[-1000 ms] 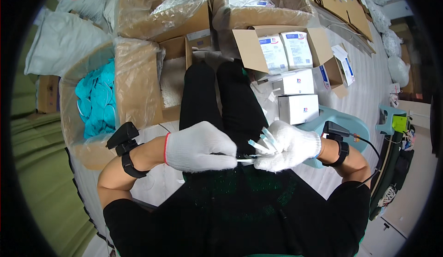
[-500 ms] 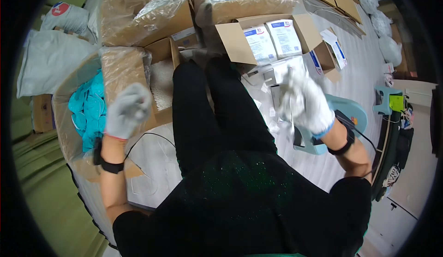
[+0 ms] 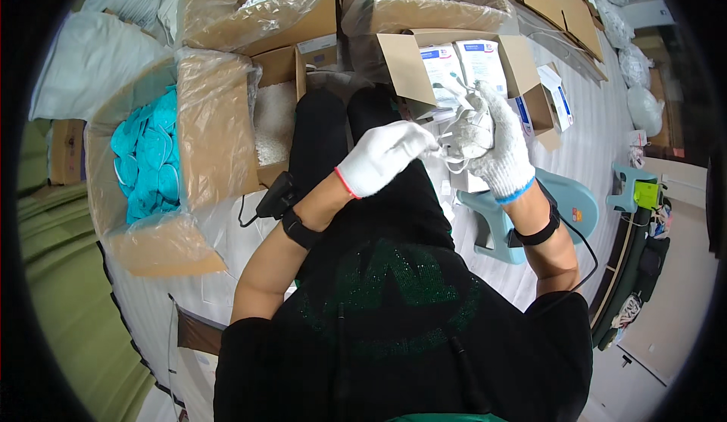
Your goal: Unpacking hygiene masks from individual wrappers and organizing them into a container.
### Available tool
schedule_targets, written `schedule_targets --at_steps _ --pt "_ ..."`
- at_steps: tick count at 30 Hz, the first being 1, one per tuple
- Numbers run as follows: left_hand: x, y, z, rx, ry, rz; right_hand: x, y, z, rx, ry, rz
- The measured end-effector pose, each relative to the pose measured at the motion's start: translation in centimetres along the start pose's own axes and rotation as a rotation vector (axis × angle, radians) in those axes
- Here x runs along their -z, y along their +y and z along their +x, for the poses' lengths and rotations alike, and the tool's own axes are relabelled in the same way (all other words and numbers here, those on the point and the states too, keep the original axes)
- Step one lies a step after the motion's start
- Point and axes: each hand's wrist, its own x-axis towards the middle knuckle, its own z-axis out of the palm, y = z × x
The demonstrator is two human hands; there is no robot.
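Observation:
My right hand (image 3: 503,145), in a white knit glove with a blue cuff, is closed round a bundle of white cup-shaped masks (image 3: 468,135). Thin white straps hang loose from it. From the left, my left hand (image 3: 385,157), gloved in white with a red cuff, reaches across with its fingertips pinched on a white strap (image 3: 438,148) at the bundle's near side. Both hands are above my lap, in front of an open carton (image 3: 405,62) that holds white packs with blue print (image 3: 482,64).
On the left, a plastic-lined carton (image 3: 216,130) holds many teal cup-shaped pieces (image 3: 151,153). Further plastic-lined cartons (image 3: 303,28) stand beyond my legs. A light blue stool (image 3: 572,202) is to the right. Flattened cardboard (image 3: 556,1) lies at the far right.
My left hand has moved right, from beside the carton of teal pieces to the bundle in my right hand. The right hand stays close to its place, now less blurred.

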Motion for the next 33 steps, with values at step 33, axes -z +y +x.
schedule_targets --at_steps 33 --pt "12.3 2.2 -11.1 -0.274 -0.15 0.932 6.0 -0.2 -1.0 -0.272 -0.419 -0.986"
